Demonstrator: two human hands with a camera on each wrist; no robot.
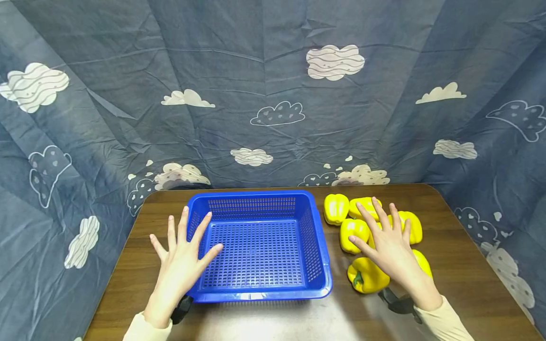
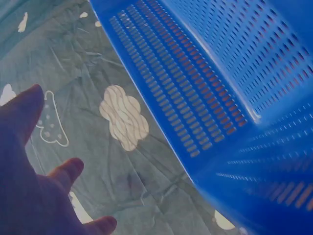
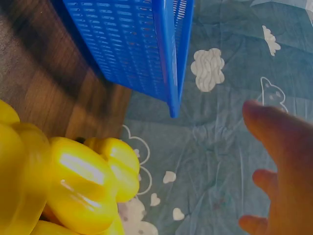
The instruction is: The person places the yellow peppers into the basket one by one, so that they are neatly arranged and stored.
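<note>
**Blue basket empty, both hands spread flat above the table**

Blue plastic basket (image 1: 260, 246) sits at table centre, perforated walls and floor, nothing inside. Brown wooden table (image 1: 460, 265) carries everything.

Left hand (image 1: 181, 260): fingers straight and spread, holding nothing. It is over the basket's 8 o'clock corner, fingertips reaching across the left rim. Can't tell whether it touches the rim. Left wrist view shows the basket wall (image 2: 195, 98) close up, with thumb and finger ends loose at the frame edge.

Right hand (image 1: 390, 244): fingers straight and fanned, grasping nothing. It is over the cluster of yellow peppers (image 1: 362, 237) at 3 o'clock of the basket. Contact with the peppers can't be judged from the head view. Right wrist view shows the peppers (image 3: 83, 181) packed together and glossy, the basket corner (image 3: 171, 73) above them, fingers clear of both.

Nearest pepper (image 1: 367, 277) lies at the cluster's 6 o'clock, green stem facing 9 o'clock.

Blue cloud-print cloth (image 1: 273, 94) hangs behind and at both sides of the table.
</note>
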